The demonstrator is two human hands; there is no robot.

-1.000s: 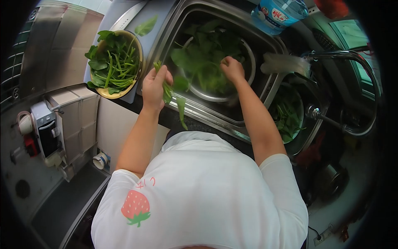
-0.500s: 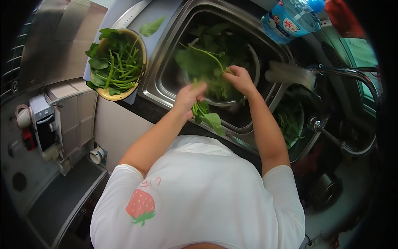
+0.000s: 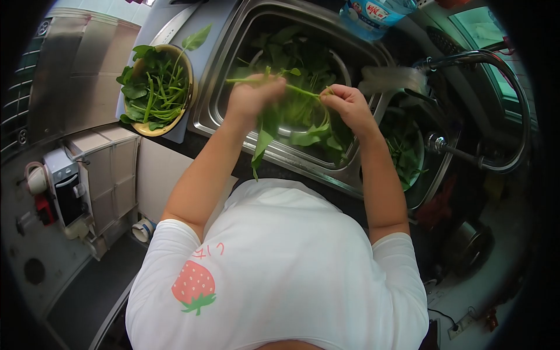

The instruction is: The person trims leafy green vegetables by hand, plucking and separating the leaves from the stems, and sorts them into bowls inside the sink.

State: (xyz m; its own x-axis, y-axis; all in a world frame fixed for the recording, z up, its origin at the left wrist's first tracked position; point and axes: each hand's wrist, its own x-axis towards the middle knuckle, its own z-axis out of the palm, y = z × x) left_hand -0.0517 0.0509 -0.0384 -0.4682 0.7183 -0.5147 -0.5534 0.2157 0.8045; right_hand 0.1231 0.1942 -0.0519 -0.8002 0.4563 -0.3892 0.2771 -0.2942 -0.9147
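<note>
Over the sink [image 3: 205, 119], my left hand [image 3: 251, 99] is closed round leafy greens [image 3: 263, 143]; leaves hang below it, and a stem end sticks out to its left. That hand is smeared by motion. A green stem [image 3: 304, 91] runs from it to my right hand [image 3: 350, 108], whose thumb and fingers pinch the stem's other end. Beneath both hands, more leafy greens [image 3: 291, 55] lie in a round container [image 3: 349, 73] inside the basin, mostly hidden by leaves.
To the left, a yellow bowl [image 3: 191, 96] heaped with cut stems and leaves stands on a pale board [image 3: 213, 17], beside a knife [image 3: 175, 24] and a loose leaf [image 3: 196, 38]. A blue bottle [image 3: 373, 17], a faucet [image 3: 522, 116] and a second bowl of greens [image 3: 415, 169] are at the right.
My left hand has moved up and left; the stem now stretches between both hands. My right hand has shifted slightly right. The view has tilted, so the bottle sits nearer the top edge.
</note>
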